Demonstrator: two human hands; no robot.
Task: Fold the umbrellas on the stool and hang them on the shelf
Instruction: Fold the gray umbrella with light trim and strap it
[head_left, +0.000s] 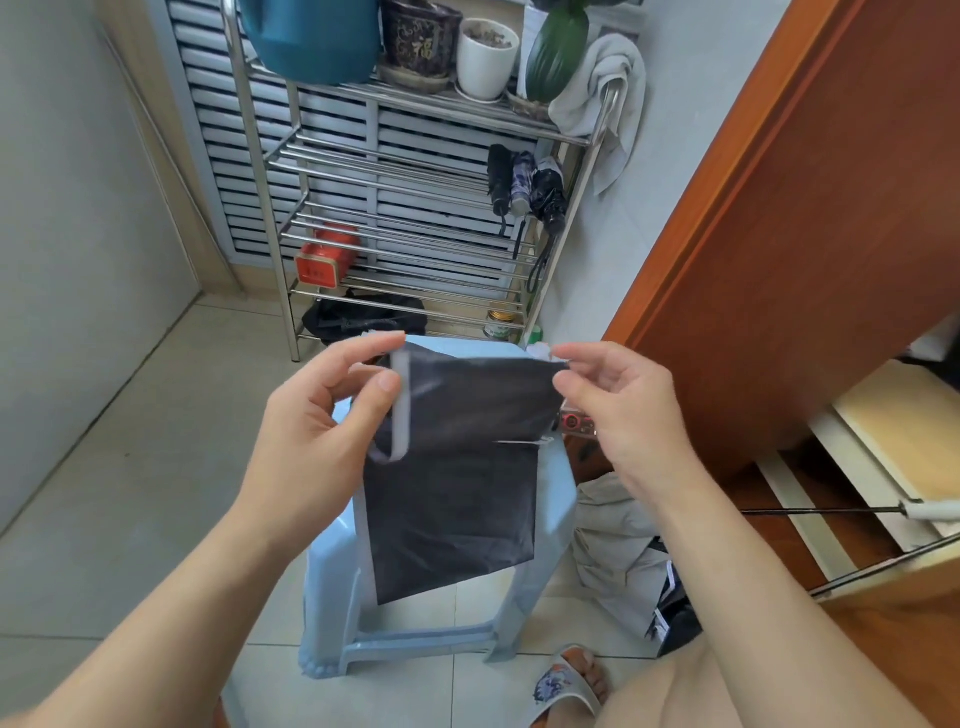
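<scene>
The dark patterned flowerpot (421, 39) on the shelf's top tier bears the gold Chinese character 福. The red tin (318, 267) lower down carries a label with small gold characters, too blurred to read.

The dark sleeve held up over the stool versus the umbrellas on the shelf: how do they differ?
The dark sleeve is flat and limp, pinched at its top corners by the left hand and right hand; the hanging umbrellas are rolled into bundles. The sleeve is in front of the stool; the umbrellas dangle from the shelf, untouched. Both are mostly dark fabric.
</scene>
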